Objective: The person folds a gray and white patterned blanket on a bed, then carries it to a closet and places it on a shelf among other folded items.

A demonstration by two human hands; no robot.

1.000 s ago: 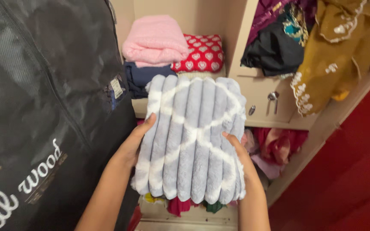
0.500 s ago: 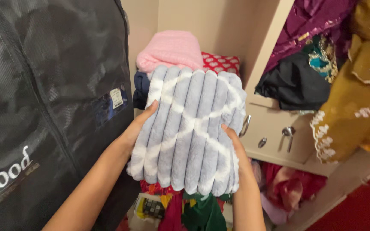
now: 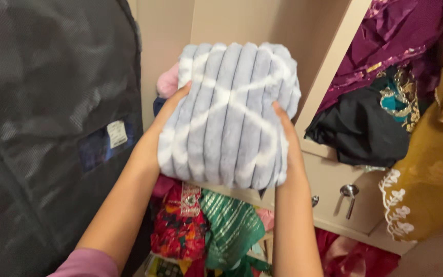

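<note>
1. Both hands are clamped on the folded blanket, grey-blue and ribbed with white lines. Left hand is on one side, right hand on the other, held up in front of the wardrobe shelf.
2. Looks like the lift-and-place step. Next it'd need a level push over the pink cloth peeking out behind.
3. Around it: black garment bag on the left, hanging clothes right, a drawer with a key, and bright fabrics heaped below.

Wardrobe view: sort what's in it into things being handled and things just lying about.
In hand:
- folded grey-blue ribbed blanket
- left hand, gripping its side
- right hand, gripping the other side

Lying about:
- black garment bag
- pink fabric
- mustard embroidered garment
- purple garment
- red and green clothes
</note>
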